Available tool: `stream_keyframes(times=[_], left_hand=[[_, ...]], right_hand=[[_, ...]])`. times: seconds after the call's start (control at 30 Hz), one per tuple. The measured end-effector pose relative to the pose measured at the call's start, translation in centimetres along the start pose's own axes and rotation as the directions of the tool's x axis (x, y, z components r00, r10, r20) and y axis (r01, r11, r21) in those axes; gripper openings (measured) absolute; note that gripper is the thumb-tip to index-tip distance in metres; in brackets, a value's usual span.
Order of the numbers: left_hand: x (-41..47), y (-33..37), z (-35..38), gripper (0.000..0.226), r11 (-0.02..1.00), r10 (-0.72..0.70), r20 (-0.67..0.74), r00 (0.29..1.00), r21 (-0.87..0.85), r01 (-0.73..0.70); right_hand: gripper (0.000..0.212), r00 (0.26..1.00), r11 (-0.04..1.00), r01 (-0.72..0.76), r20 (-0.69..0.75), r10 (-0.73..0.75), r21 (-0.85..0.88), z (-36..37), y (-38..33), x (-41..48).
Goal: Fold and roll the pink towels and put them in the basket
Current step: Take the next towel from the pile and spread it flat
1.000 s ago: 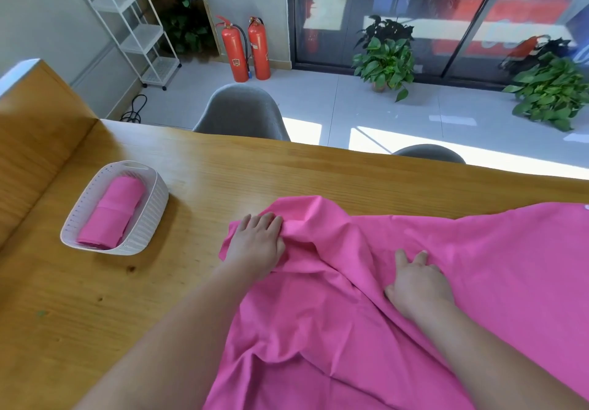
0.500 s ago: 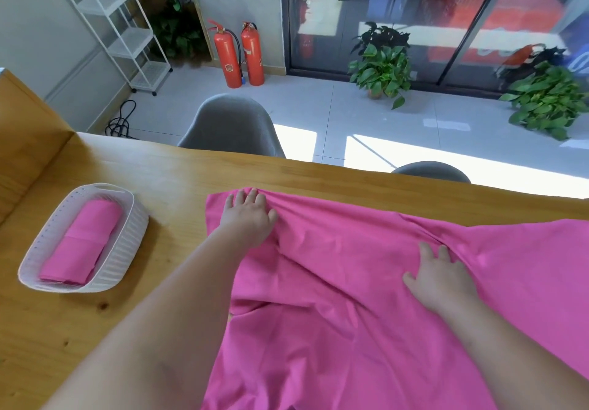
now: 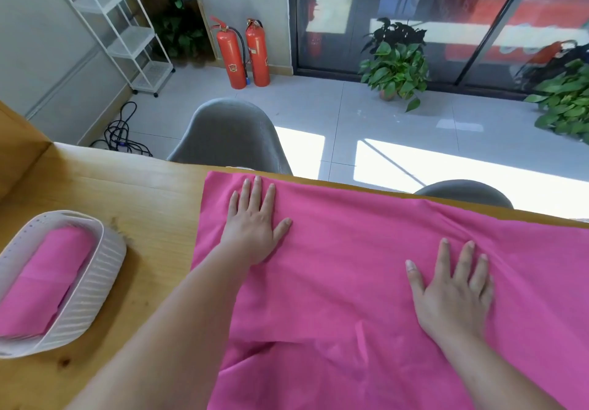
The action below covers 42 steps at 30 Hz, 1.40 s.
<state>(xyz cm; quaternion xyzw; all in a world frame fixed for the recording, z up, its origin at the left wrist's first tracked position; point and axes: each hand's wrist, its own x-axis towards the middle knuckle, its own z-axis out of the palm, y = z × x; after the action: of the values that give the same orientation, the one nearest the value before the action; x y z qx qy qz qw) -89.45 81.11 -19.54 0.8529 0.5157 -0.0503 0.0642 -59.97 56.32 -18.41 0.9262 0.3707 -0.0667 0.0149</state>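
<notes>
A large pink towel (image 3: 350, 275) lies spread over the wooden table, its far edge reaching the table's far edge. My left hand (image 3: 255, 228) lies flat on its far left corner, fingers straight and spread. Flat on the cloth further right rests my right hand (image 3: 455, 288), fingers also spread. A few creases remain near the front and at the right. To the left stands a white ribbed basket (image 3: 95, 291) holding one rolled pink towel (image 3: 41, 282).
Bare wooden table (image 3: 153, 205) shows between basket and towel. Two grey chairs (image 3: 229, 135) stand behind the far edge. A raised wooden ledge (image 3: 19, 145) borders the table at far left. Fire extinguishers, plants and a white shelf stand on the floor beyond.
Both hands pushed the bunched towel away from me and smoothed it flat; the left hand slid to the far left corner, the right hand moved right. The view shifted, so the basket sits lower left.
</notes>
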Motion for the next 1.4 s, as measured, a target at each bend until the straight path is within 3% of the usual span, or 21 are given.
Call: stream_keyframes(times=[0.47,0.63,0.7,0.73,0.83,0.97,1.17,1.3,1.4], left_hand=[[8.4,-2.2,-1.8,0.088,0.986,0.166,-0.082,0.983,0.036,-0.164],[8.0,-1.0,-3.4,0.076,0.973,0.08,-0.221,0.972,0.23,-0.028],[5.7,0.3,-3.5,0.071,0.986,-0.018,-0.273,0.962,0.154,0.062],[3.6,1.1,-3.3,0.069,0.993,-0.099,-0.298,0.949,0.035,0.115],[-5.9,2.8,-1.1,0.071,0.958,-0.257,-0.225,0.94,-0.185,0.218],[-17.2,0.8,1.7,0.08,0.972,-0.225,-0.079,0.971,-0.088,0.218],[-14.6,-4.8,-0.3,0.084,0.988,-0.152,0.078,0.985,-0.001,0.152],[-17.6,-3.7,-2.0,0.074,0.981,-0.172,-0.004,0.985,-0.09,0.171],[-26.2,-1.3,-0.7,0.07,0.977,-0.138,-0.153,0.979,-0.182,0.109]], right_hand=[[0.094,0.99,0.997,0.04,-0.14,-0.031,0.065,-0.1,-2.8,5.5],[0.081,0.981,0.983,0.092,-0.184,-0.062,0.158,-0.6,-2.9,5.6],[0.075,0.976,0.973,0.122,-0.204,-0.081,0.196,-0.8,-2.8,5.6],[0.072,0.971,0.967,0.135,-0.221,-0.087,0.216,-0.9,-2.7,5.6],[0.067,0.955,0.943,0.176,-0.282,-0.094,0.282,-0.9,-2.5,5.6],[0.057,0.939,0.918,0.249,-0.31,-0.151,0.308,-1.4,-2.6,4.4],[0.058,0.869,0.85,0.472,-0.284,-0.405,0.233,-1.2,-3.1,-4.1],[0.062,0.832,0.805,0.553,-0.2,-0.517,0.218,0.7,-3.4,-14.6],[0.069,0.764,0.747,0.645,-0.135,-0.631,0.16,3.1,-2.3,-22.1]])
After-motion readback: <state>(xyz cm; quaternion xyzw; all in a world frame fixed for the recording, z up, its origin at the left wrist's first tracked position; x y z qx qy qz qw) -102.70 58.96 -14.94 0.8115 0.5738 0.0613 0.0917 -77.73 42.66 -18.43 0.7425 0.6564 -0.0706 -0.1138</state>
